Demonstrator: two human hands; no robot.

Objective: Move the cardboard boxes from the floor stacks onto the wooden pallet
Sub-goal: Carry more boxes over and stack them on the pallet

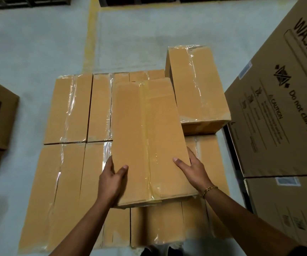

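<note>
Step in hand: placing 1 carried box (149,137), centre of frame, gripped at its near end by the left hand (112,180) and right hand (193,169), each thumb on the taped top and fingers wrapped down a side wall. It sits slightly skewed over the flat layer of boxes (69,111) filling lower centre, just left of the 1 second-tier box (197,85) at upper right; the pallet is hidden, presumably beneath. Next move likely calls for squaring it against that neighbour, lowering it flat, then freeing the fingers.

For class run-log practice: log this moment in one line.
left hand, right hand: grip taped cardboard box | over box layer | not released
</note>
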